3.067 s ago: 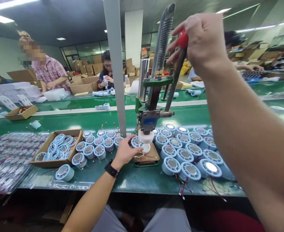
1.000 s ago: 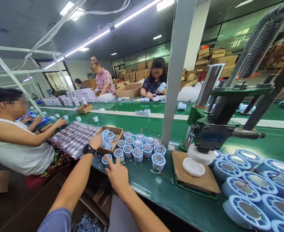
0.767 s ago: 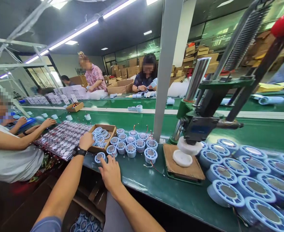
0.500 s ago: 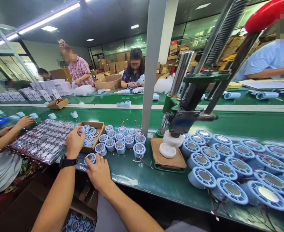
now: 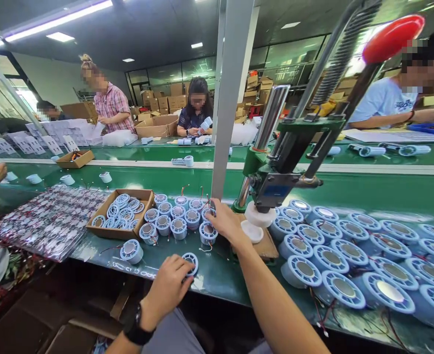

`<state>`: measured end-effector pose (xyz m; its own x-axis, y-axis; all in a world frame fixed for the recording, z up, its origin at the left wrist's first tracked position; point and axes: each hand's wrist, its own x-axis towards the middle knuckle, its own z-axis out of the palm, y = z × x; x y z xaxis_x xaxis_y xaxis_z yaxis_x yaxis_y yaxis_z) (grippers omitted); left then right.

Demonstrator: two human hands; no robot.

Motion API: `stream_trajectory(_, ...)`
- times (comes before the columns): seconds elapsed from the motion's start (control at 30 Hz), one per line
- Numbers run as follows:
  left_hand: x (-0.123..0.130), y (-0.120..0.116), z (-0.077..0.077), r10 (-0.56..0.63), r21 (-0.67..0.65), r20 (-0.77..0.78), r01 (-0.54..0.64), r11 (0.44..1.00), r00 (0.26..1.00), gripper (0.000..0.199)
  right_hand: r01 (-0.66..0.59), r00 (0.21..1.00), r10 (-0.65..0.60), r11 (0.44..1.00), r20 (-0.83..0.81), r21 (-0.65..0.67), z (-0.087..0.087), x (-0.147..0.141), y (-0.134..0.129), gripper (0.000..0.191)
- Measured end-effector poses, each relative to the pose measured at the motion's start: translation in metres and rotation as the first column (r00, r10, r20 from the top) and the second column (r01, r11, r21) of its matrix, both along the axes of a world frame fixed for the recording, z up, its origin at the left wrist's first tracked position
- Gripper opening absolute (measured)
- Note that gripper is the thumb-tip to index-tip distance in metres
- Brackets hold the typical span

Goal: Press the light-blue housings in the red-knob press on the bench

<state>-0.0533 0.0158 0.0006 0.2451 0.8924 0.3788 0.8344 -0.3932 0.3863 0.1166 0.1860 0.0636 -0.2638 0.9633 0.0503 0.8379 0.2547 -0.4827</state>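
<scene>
My left hand [image 5: 170,282], with a black watch on the wrist, is closed on a light-blue slotted ring [image 5: 190,264] near the bench's front edge. My right hand [image 5: 225,221] reaches to the right end of a small cluster of round parts, its thumb and fingers around a light-blue round housing [image 5: 207,214] that they partly hide. Just in front of that one stands another housing with wires [image 5: 207,233]. By itself at the left, near the bench edge, sits a housing with a grey disc on top [image 5: 131,251].
A cardboard box [image 5: 119,234] of loose blue rings stands left of the cluster. A hand press [image 5: 272,189] with a red handle and white round pads stands right of my right hand, beside many finished-looking housings [image 5: 340,285]. Wired boards [image 5: 47,221] lie left. Co-workers sit or stand beyond.
My left hand has left the ring box and come right and down to the bench edge. My right hand let go of the front-left housing and moved right to the cluster. The view shifted slightly.
</scene>
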Motion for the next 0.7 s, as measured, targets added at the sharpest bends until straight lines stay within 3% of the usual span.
stream_trajectory(0.17,0.006,0.027,-0.017,0.116,0.002,0.115,-0.117,0.993,0.987,0.029,0.007,0.995,0.002,0.996,0.104,-0.087,-0.008,-0.02,0.021,0.053)
stream_trajectory(0.4,0.001,0.025,-0.018,0.139,-0.156,0.125,-0.119,0.981,0.982,0.048,0.046,0.979,-0.038,0.998,0.198,-0.034,0.001,-0.02,0.013,0.043)
stream_trajectory(0.6,0.0,0.025,-0.011,0.113,-0.228,0.081,-0.092,0.969,0.99,0.068,0.043,0.976,-0.068,0.991,0.204,0.125,0.026,-0.015,-0.015,0.05)
stream_trajectory(0.7,-0.004,0.026,-0.008,0.147,-0.222,0.039,-0.135,0.966,0.988,0.076,-0.083,0.986,0.049,0.974,0.159,0.211,0.032,0.005,-0.046,0.051)
